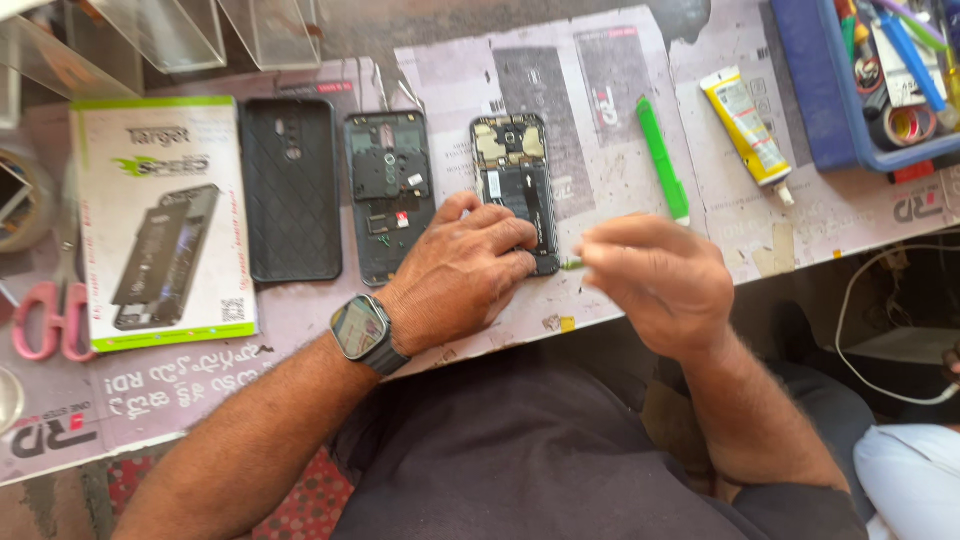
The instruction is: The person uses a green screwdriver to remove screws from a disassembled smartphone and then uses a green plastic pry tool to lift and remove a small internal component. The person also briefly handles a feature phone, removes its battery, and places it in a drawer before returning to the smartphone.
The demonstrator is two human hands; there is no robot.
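green tool (663, 160) right of phone (515, 165), frame (389, 190) left

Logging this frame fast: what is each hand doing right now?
Left hand: open, resting flat on the opened phone.
Right hand: fingers pinched on a thin green tool.

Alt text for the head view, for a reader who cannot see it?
A person's left hand presses on an opened phone on a paper-covered table; the right hand pinches a small green tool. A black case, inner frame and boxed battery lie left.
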